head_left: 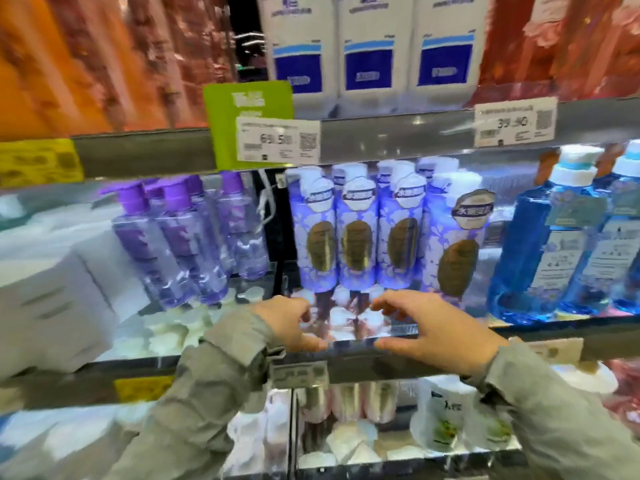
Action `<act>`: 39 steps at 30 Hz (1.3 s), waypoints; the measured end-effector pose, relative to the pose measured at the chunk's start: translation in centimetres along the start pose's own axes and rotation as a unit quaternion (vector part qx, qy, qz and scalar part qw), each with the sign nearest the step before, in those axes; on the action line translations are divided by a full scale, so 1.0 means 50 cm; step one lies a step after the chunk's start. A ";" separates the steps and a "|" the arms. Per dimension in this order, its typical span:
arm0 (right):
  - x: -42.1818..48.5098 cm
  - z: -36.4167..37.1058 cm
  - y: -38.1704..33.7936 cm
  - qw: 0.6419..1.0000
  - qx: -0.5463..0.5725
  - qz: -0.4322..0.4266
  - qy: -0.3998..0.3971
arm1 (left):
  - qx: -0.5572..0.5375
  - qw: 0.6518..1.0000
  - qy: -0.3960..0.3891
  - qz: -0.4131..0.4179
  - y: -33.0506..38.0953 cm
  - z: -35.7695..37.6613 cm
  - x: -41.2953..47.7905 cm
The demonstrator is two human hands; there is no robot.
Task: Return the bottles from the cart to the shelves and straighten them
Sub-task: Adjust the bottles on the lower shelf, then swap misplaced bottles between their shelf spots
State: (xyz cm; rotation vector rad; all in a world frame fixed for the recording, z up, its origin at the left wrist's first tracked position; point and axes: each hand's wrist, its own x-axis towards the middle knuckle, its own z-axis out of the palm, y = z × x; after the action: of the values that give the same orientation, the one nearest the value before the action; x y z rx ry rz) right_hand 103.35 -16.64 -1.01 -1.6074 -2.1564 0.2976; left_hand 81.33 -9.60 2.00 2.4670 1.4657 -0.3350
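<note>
Hovering left hand [289,329], right hand [436,336], lilac bottles [356,244], price tag [512,123] perhaps 39.90

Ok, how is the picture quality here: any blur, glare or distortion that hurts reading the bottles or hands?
Head view: blocky smear over the top shelf packs and left edge; price tag half legible; wide-angle bend tilts the shelf rail; backlight glares on the floral purple bottles; left hand and right hand clear in outline, grip on anything transparent unreadable.
</note>
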 end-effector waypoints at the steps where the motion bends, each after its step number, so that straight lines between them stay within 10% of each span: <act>1: 0.012 0.011 -0.022 0.999 -0.025 -0.007 -0.024 | -0.012 1.000 -0.008 -0.013 -0.021 0.006 -0.024; 20: 0.161 0.353 -0.762 0.889 -0.083 -0.326 -0.312 | -0.175 0.935 0.010 -0.309 -0.527 0.186 -0.679; 39: 0.196 0.799 -1.317 0.696 -0.103 -0.535 -0.467 | -0.357 0.744 -0.006 -0.565 -0.795 0.456 -1.162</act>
State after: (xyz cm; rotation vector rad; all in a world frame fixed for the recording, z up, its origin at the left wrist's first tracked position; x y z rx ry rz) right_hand 26.30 -24.03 -6.72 0.1475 -3.5301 0.5483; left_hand 17.58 -46.60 -4.69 0.7834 2.3322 0.0453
